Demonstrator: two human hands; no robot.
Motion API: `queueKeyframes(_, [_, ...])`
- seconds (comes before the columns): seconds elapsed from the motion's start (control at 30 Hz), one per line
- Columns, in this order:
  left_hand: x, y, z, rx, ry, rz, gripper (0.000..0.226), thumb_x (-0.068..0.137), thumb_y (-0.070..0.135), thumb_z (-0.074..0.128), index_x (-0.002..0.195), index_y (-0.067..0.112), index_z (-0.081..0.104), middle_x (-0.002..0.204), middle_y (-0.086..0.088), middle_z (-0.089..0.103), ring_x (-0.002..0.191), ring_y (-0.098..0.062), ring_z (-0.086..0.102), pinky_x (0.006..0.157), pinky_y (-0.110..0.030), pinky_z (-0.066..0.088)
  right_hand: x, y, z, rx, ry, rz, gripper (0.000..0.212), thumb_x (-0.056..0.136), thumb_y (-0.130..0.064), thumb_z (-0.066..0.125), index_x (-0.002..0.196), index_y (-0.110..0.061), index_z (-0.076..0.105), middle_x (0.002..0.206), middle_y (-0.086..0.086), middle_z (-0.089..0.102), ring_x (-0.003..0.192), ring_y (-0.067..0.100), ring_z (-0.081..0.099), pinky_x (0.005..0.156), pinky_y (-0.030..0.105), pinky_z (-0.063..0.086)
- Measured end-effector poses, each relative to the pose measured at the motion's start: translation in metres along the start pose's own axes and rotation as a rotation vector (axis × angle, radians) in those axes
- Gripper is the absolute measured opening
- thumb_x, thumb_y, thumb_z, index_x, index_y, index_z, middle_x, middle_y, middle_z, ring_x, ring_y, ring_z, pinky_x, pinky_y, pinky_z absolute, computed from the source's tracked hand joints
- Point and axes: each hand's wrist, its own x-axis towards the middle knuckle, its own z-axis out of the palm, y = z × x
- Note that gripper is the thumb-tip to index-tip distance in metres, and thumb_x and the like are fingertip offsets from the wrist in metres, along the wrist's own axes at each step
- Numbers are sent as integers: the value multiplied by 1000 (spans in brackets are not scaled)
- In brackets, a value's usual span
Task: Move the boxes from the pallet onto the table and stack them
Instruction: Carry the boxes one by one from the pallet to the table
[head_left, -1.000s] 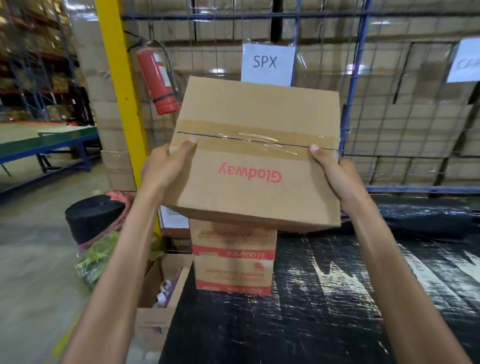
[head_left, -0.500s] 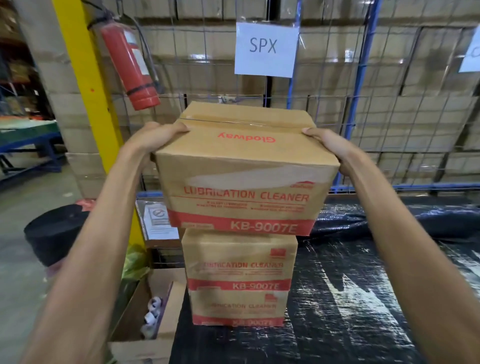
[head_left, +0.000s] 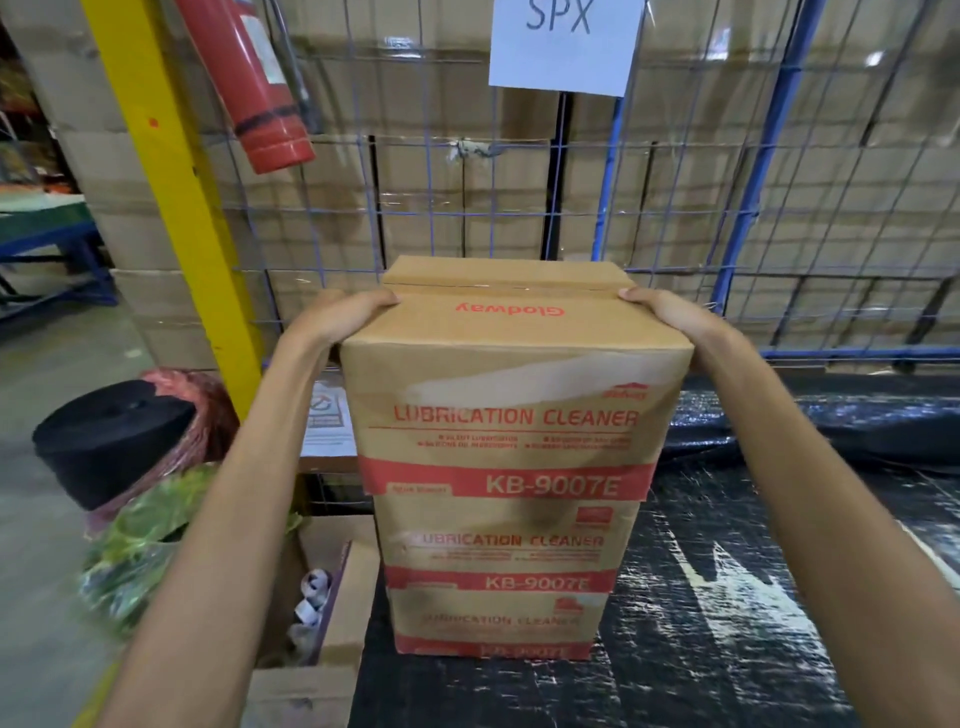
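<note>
At frame centre, the top box is clamped between left hand and right hand; edges should be squared with the stack before release.

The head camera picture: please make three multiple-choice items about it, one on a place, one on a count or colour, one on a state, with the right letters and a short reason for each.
1. Where is the top box?
A. on the floor
B. on the stack of two boxes
C. inside the open carton

2. How many boxes printed LUBRICATION CLEANER show in the pile, counting the top one?
A. one
B. three
C. five

3. What are the hands doing?
A. both hang free
B. only one touches the box
C. both grip the top box at its sides

Answers:
1 B, its lower edge meets the box beneath, over the black-wrapped table.
2 B, three red KB-9007E bands lie one above another.
3 C, the left hand and the right hand press on opposite upper edges.
</note>
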Motion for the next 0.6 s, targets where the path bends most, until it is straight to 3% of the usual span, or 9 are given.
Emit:
queueKeyframes(0.13, [10,4,1,-2,-16,-3,57,67,60,79,97,13,72,101,-10,76,88,-25,73,85,-43,58,5,-5,1,-35,18,18,33,96,-47,59,111,-17,65,99,7,72,85,23,68,73,34,51])
queueKeyframes(0.23, [14,4,7,-1,-35,0,49,73,56,78,96,13,72,98,-10,76,83,-25,71,78,-38,54,7,-3,-2,-47,35,31,43,94,-50,60,119,-16,65,107,9,72,91,26,68,75,36,51])
queueKeyframes(0.37, [5,4,8,-62,-37,-1,62,77,70,68,104,14,71,101,-5,74,89,-23,71,84,-38,54,-5,-1,-7,-74,54,49,45,92,-52,63,116,-14,64,105,8,74,89,25,70,81,38,56])
queueKeyframes(0.47, [-14,-3,2,-127,-46,-9,56,91,71,49,93,21,72,83,-3,73,73,-21,66,65,-33,50,-22,-5,-11,-81,181,-75,41,90,-44,69,115,-11,66,100,7,73,85,22,69,73,38,56])
queueKeyframes(0.5, [-23,-8,-2,-131,-16,-13,53,95,68,46,91,21,71,81,-4,71,72,-22,65,66,-35,51,-29,-8,-10,-59,226,-146,42,89,-41,71,118,-11,67,107,8,73,91,24,69,82,40,57])
queueKeyframes(0.6, [-53,-25,-20,-64,125,-2,46,96,64,49,99,21,66,100,-7,67,94,-25,61,90,-47,52,-55,-22,4,-109,341,-371,64,82,-49,74,138,-20,59,130,5,66,118,24,63,105,43,49])
